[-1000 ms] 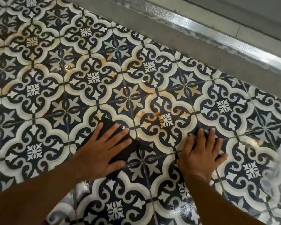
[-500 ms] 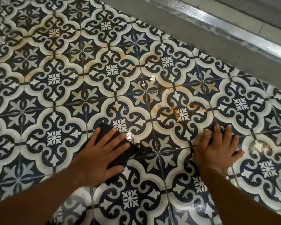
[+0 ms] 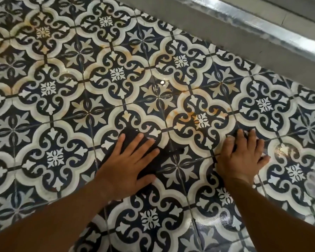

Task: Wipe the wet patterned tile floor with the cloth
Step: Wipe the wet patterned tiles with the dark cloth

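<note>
Both hands lie palm down on the floor, side by side but apart. Left hand (image 3: 127,160) is flat with its fingers fanned wide, pressing on the cloth (image 3: 130,133), a dark piece of fabric that shows past the fingertips and again in the gap between forefinger and thumb. From there a dark strip of the cloth runs along the tiles toward the right hand (image 3: 241,159). That hand's fingers lie stretched forward and closer together, with the little finger angled outward, and they press down as well. A dark edge shows just beyond its fingertips, but against the dark pattern it is hard to tell how much cloth lies under it. Neither hand bunches or pinches the fabric. Both bare forearms reach in from the bottom edge of the view.

The patterned tile floor (image 3: 76,113) under the cloth carries navy scrollwork and white four-lobed frames around small white rosettes. Orange-brown stains (image 3: 185,115) mark the tile just ahead of the hands, between them, and fainter ones tint the tiles further left. A wet film (image 3: 225,220) glistens on the tiles near the right forearm, and a bright glare (image 3: 283,149) sits just right of the right hand. Along the far edge runs a plain grey sill (image 3: 216,37), with a shiny metal strip (image 3: 258,26) beyond it.
</note>
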Demonstrator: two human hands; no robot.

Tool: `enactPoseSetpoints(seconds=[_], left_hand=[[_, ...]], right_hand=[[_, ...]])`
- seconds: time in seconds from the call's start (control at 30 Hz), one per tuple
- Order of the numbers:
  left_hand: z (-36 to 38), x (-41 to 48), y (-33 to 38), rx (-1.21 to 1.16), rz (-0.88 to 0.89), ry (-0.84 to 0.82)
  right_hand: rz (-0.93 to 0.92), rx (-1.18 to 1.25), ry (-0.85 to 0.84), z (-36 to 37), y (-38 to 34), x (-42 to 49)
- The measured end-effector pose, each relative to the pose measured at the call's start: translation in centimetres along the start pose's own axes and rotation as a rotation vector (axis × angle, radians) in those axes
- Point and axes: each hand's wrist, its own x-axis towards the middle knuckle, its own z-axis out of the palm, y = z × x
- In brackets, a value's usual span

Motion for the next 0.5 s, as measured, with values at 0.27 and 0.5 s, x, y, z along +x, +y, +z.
enactPoseSetpoints(seconds=[0.27, 0.5], left_hand=[[-1.7, 0.5, -5.2, 0.018, -0.237, -0.014], [0.2, -0.7, -1.6, -0.025, -0.187, 0.03]], right_hand=[[-0.297, 0.057, 0.03, -1.5, -3.0, -3.2], [-0.973, -0.004, -0.116, 3.5, -7.3, -9.9]])
